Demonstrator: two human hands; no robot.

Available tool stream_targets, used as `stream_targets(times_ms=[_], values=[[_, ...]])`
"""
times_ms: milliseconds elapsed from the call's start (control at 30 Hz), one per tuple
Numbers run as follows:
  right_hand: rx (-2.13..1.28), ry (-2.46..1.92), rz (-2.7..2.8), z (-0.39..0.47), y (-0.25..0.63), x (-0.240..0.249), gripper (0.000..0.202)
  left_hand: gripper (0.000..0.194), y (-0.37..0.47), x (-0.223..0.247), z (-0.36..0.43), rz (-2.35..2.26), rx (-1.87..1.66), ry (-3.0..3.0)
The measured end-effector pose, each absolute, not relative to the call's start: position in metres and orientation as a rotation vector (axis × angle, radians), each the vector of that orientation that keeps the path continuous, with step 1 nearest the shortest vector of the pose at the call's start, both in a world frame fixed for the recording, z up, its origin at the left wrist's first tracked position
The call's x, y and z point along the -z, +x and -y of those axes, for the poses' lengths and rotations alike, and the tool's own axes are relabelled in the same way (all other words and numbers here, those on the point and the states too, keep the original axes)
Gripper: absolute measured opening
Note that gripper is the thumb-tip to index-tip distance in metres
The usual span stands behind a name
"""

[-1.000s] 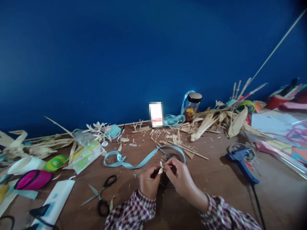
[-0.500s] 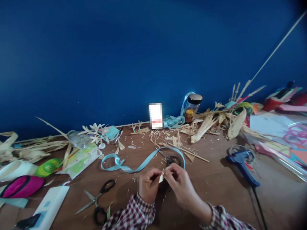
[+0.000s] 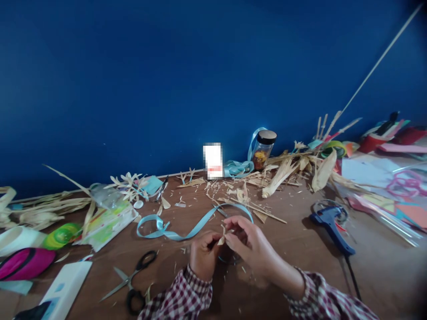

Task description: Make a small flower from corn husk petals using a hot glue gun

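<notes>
Near the lower middle, my left hand (image 3: 203,253) pinches a small pale husk piece (image 3: 221,239) between thumb and fingers. My right hand (image 3: 248,240) is just to its right, fingers bent, with its fingertips at the piece. A light blue ribbon (image 3: 196,229) curls over the brown table behind both hands. Partly hidden behind my right hand lies a pair of scissors (image 3: 222,212). Another pair of open scissors (image 3: 128,280) rests left of my left sleeve.
A blue glue gun (image 3: 333,226) lies at right with its cord running down. Dried husks (image 3: 283,175) and a lidded jar (image 3: 264,151) stand along the blue wall. At left are a magenta case (image 3: 26,263) and a white power strip (image 3: 65,286).
My right hand has shifted slightly, its fingers spreading and rising around the husk piece. My left hand keeps hold of it. The whole view has moved a little, so objects appear further left.
</notes>
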State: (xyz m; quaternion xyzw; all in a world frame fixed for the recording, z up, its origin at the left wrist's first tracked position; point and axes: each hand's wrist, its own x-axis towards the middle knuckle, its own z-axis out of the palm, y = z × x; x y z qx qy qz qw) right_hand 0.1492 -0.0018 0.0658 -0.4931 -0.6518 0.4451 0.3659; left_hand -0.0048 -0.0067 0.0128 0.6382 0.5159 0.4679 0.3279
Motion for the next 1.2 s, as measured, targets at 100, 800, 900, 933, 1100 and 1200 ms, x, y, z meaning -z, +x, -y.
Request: stream_targets(times_ms=[100, 800, 900, 933, 1100, 1200], values=[[-1.103, -1.267, 1.747, -0.003, 0.155, -0.073, 0.014, 0.015, -0.002, -0.012, 0.006, -1.316, -1.19, 1.699], [-1.017, -1.226, 2.081, -0.023, 0.184, -0.082, 0.014, 0.022, 0.009, -0.016, -0.002, -1.174, -1.167, 1.903], [-0.989, -1.21, 2.119, -0.025, 0.186, -0.087, 0.012, 0.02, 0.009, -0.019, -0.003, -1.172, -1.175, 1.926], [-0.991, -1.209, 2.12, -0.025, 0.186, -0.087, 0.012, 0.02, 0.009, -0.02, -0.003, -1.167, -1.182, 1.929], [-1.034, -1.198, 2.11, -0.024, 0.184, -0.086, 0.014, 0.017, 0.008, -0.021, -0.004, -1.105, -1.194, 1.938], [-0.994, -1.228, 2.146, -0.023, 0.183, -0.087, 0.014, 0.015, 0.007, -0.021, -0.003, -1.061, -1.179, 1.956]])
